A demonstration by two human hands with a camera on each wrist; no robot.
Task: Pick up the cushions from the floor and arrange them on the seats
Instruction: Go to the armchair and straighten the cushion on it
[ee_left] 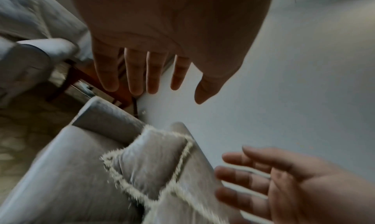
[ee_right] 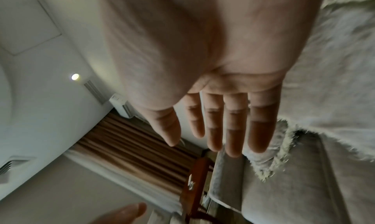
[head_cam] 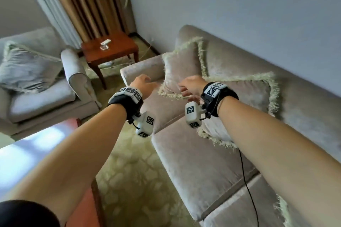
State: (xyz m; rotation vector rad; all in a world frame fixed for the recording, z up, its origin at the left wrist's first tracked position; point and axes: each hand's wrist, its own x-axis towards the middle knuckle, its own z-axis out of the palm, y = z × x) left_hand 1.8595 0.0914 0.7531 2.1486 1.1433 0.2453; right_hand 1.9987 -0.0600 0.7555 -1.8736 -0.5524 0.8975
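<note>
Beige sofa (head_cam: pixel 212 162) runs along the wall; left hand (head_cam: pixel 143 84) hovers with fingers spread, holding nothing; right hand (head_cam: pixel 191 84) likewise splayed, empty, just before the fringed cushion (head_cam: pixel 181 66) propped upright in the sofa's corner.

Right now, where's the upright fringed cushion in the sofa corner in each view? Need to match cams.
Head: upright cushion centre, against the sofa backrest, beyond both hands.
Left wrist: lower centre, below the left hand.
Right wrist: probably the fringed corner past the right hand; uncertain.
Shared landmark: wooden side table.
</note>
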